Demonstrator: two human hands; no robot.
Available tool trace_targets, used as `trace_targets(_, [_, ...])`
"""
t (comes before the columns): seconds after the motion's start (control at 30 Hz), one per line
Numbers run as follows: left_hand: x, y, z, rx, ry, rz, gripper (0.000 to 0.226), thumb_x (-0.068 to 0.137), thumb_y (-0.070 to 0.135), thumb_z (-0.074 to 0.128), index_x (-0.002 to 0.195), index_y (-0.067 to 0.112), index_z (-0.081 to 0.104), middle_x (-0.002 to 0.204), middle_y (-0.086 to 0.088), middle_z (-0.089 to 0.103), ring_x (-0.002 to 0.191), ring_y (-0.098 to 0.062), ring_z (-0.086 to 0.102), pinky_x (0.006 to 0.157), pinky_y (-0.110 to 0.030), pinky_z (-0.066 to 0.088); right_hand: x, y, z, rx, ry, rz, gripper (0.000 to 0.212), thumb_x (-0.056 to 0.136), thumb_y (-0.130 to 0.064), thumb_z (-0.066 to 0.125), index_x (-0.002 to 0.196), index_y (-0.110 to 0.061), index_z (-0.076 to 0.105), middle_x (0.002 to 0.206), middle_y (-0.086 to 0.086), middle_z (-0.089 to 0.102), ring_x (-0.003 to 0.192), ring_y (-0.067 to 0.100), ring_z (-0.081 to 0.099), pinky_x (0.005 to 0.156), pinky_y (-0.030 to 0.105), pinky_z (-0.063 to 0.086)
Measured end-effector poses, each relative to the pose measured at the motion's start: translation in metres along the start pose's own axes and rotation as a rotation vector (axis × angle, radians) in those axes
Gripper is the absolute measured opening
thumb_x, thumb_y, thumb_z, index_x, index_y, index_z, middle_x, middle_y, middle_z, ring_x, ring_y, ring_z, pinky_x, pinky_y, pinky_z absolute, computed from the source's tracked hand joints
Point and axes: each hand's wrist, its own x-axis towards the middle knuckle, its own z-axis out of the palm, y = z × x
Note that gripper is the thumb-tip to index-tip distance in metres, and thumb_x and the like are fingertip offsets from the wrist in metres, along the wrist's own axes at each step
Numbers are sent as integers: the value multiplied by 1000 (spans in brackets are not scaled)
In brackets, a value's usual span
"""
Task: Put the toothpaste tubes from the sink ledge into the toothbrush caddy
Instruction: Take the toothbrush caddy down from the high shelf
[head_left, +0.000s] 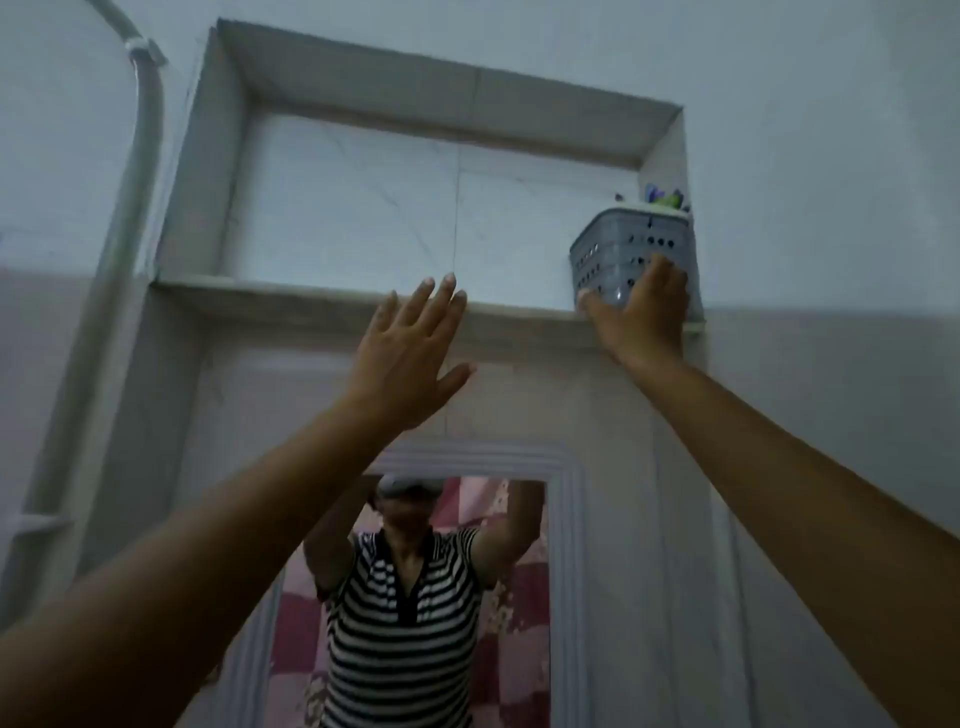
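Caddy-fetching looks like the step in hand here, not loading it yet. The grey perforated toothbrush caddy (631, 244) sits at the right end of a high wall niche shelf (322, 299), tucked into the corner, with a few colourful brush or tube tops poking out the top, too blurry to say which. The right hand (641, 312) is stretched way up, palm and fingers wrapped on the caddy's lower front, so it's gripping it but the caddy looks to be resting on the shelf. The left hand (410, 358) is also raised, fingers spread and holding nothing, just below the shelf edge. No toothpaste tubes or sink ledge in view. Next move probably needs a careful lift down without tipping, maybe steadied by the free hand.
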Motion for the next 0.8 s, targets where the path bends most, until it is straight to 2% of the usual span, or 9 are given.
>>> trace_targets(0.07, [7,-4,9,-8,-3,-32,79,91,58,31,152,16,5,163,-6,5,150,-25,6,122,-50,11,17,-1,0,-76,-29,123,103,77,-51,69,146,-6,7,154,22,13,140,39,16,112,52,27])
trace_targets(0.23, [7,-3,28,-70,80,-33,78,90,54,41,152,19,9,162,-5,12,150,-25,8,123,-50,7,49,-3,-1,-126,-14,280,119,61,-56,79,146,-15,7,146,18,27,132,39,30,106,56,36])
trace_targets(0.33, [7,-2,27,-118,84,-43,78,87,59,32,152,20,11,162,-4,15,150,-25,9,123,-49,5,55,-4,-5,-117,-56,315,127,51,-61,81,146,-20,7,143,18,30,130,38,33,106,57,37])
trace_targets(0.47, [8,-2,12,-165,7,-54,88,76,67,12,152,23,13,162,-2,14,150,-23,9,122,-45,3,53,-11,-19,-17,-82,304,121,45,-62,80,139,-16,19,139,16,34,127,35,35,103,52,42])
trace_targets(0.57, [14,3,-12,-253,-111,-112,86,83,74,16,151,22,18,161,-1,17,150,-20,11,123,-44,5,44,-22,-39,101,-134,263,110,50,-57,80,134,-15,24,134,14,33,126,33,36,99,46,46])
trace_targets(0.63, [15,10,-32,-383,-182,-159,79,87,69,26,149,21,25,159,-3,25,148,-20,18,122,-44,12,32,-28,-54,229,-174,245,110,44,-55,81,132,-19,26,129,11,35,123,30,40,95,47,51])
trace_targets(0.7, [6,22,-50,-632,-200,-201,77,85,68,31,147,23,30,155,-5,34,144,-21,29,119,-44,24,14,-31,-69,357,-200,230,112,34,-53,82,128,-22,30,127,8,38,119,28,46,88,49,56])
trace_targets(0.8, [-17,48,-67,-1029,-197,-195,82,80,76,38,147,30,28,153,0,38,140,-16,37,115,-47,33,-28,-32,-92,547,-296,223,104,30,-39,85,120,-19,37,122,5,50,107,23,58,64,37,61])
